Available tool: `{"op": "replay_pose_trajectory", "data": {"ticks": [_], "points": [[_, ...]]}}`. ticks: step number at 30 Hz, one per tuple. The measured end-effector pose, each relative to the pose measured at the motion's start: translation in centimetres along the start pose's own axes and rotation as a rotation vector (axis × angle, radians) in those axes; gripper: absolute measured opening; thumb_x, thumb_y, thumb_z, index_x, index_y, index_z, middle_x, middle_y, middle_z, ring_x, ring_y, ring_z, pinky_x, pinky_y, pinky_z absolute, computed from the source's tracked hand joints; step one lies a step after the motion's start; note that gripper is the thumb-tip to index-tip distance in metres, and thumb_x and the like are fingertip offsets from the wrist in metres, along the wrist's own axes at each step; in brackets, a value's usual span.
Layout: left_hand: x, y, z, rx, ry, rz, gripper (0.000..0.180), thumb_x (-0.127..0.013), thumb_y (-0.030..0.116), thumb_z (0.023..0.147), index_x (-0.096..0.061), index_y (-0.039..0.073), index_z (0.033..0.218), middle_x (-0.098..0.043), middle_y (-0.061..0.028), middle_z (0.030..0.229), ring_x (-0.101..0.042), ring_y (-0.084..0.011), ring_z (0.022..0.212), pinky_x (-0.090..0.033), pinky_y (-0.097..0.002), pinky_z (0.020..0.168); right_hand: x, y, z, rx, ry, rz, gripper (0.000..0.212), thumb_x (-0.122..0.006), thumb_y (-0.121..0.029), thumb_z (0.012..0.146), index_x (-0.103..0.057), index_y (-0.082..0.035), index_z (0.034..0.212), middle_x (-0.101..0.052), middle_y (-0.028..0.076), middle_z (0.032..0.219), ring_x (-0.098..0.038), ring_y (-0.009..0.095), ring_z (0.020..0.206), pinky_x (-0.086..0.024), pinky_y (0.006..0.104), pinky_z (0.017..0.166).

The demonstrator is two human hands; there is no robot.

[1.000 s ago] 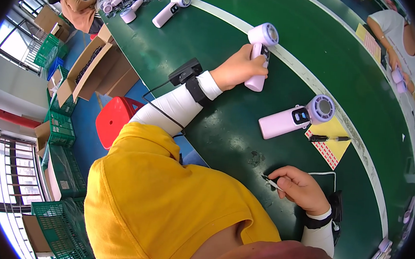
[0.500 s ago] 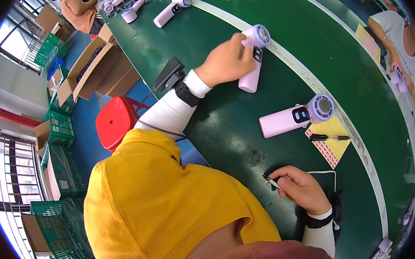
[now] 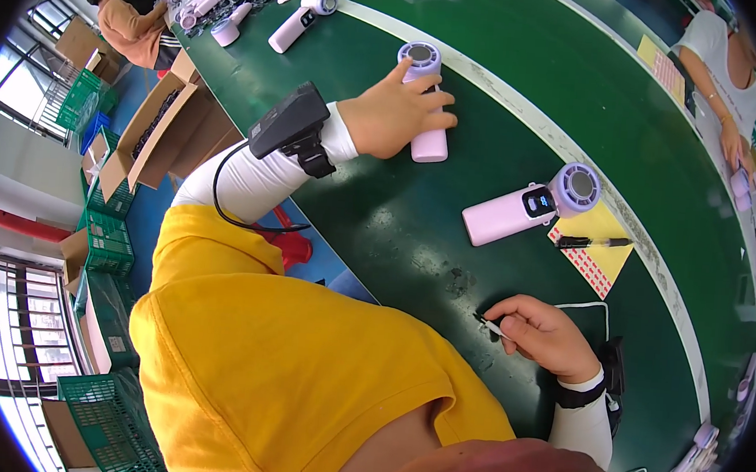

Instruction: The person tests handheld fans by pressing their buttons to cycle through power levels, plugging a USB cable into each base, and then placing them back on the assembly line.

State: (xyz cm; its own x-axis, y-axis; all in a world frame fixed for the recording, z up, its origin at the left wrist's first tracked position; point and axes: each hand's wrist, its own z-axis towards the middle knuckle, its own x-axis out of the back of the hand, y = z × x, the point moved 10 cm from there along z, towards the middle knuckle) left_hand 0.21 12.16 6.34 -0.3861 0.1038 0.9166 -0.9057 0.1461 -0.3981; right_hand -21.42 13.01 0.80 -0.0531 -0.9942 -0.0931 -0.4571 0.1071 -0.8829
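Observation:
My left hand point(image 3: 392, 113) reaches over a pink handheld fan point(image 3: 429, 145), its fingers spread across the handle and up to the round lilac head. The fan's grille faces up; my thumb is hidden. In my closed right hand point(image 3: 548, 336) is the white plug end of a cable point(image 3: 496, 330), pinched between thumb and fingers. Its white cord runs out behind the hand. A second pink handheld fan point(image 3: 508, 218) lies between my hands with its small dark display lit. Its head rests by a yellow sheet point(image 3: 591, 262) with red marks, on which a black pen point(image 3: 590, 243) lies.
A pale strip point(image 3: 530, 115) curves along the green table point(image 3: 354, 199). Another fan point(image 3: 293, 27) and a heap of fans point(image 3: 210, 1) lie far left. Cartons point(image 3: 173, 127), green crates point(image 3: 107, 410) and a red stool point(image 3: 293, 249) stand left. People work at far left and right.
My left hand and its fan have moved left, and the fan has turned so its grille faces up. My left fingers are more spread. The right hand keeps its pinch on the cable.

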Motion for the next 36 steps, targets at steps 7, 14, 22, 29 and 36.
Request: {"op": "replay_pose_trajectory", "data": {"ticks": [7, 14, 22, 29, 36], "points": [[-0.7, -2.4, -0.5, 0.074, 0.021, -0.29, 0.043, -0.062, 0.009, 0.07, -0.047, 0.009, 0.111, -0.048, -0.0108, 0.111, -0.047, -0.0283, 0.108, -0.033, -0.0495, 0.094, 0.3, 0.0, 0.0, 0.005, -0.007, -0.019, 0.023, -0.047, -0.021, 0.09, -0.054, -0.005, 0.105, -0.051, -0.002, 0.063, -0.036, 0.001, 0.051, -0.028, 0.0168, 0.046], [-1.0, -7.2, -4.1, 0.388, -0.038, -0.388, 0.035, -0.056, 0.014, 0.078, -0.046, 0.004, 0.11, -0.051, -0.017, 0.102, -0.054, -0.0331, 0.093, -0.044, -0.037, 0.076, 0.3, 0.1, 0.0, 0.003, -0.003, 0.001, 0.023, -0.047, -0.021, 0.09, -0.054, -0.005, 0.105, -0.051, -0.002, 0.063, -0.035, 0.001, 0.05, -0.027, 0.0166, 0.046], [-6.9, -17.0, -9.5, 0.747, -0.265, -0.511, 0.031, -0.05, 0.023, 0.083, -0.05, 0.003, 0.107, -0.059, -0.0215, 0.088, -0.057, -0.0361, 0.083, -0.045, -0.0436, 0.073, 0.3, 0.0, 0.0, 0.005, -0.008, 0.019, 0.022, -0.047, -0.021, 0.09, -0.054, -0.005, 0.105, -0.051, -0.002, 0.064, -0.035, 0.001, 0.05, -0.027, 0.0161, 0.046], [-9.9, -23.8, -12.3, 0.845, -0.263, -0.203, 0.037, -0.053, 0.032, 0.081, -0.052, 0.004, 0.106, -0.058, -0.0188, 0.093, -0.059, -0.0337, 0.082, -0.047, -0.0411, 0.074, 0.3, 0.2, 0.1, -0.01, -0.01, 0.017, 0.022, -0.047, -0.02, 0.091, -0.054, -0.005, 0.105, -0.052, -0.001, 0.066, -0.037, 0.001, 0.052, -0.028, 0.0161, 0.047], [-10.5, -28.7, -13.1, 1.072, -0.237, 0.094, 0.038, -0.061, 0.029, 0.074, -0.055, 0.008, 0.105, -0.047, -0.0152, 0.112, -0.051, -0.0388, 0.1, -0.046, -0.0446, 0.079, 0.5, 0.8, -0.2, -0.095, -0.021, 0.034, 0.02, -0.047, -0.017, 0.09, -0.054, -0.004, 0.105, -0.053, -0.001, 0.069, -0.045, 0.003, 0.059, -0.033, 0.0168, 0.052]]}}
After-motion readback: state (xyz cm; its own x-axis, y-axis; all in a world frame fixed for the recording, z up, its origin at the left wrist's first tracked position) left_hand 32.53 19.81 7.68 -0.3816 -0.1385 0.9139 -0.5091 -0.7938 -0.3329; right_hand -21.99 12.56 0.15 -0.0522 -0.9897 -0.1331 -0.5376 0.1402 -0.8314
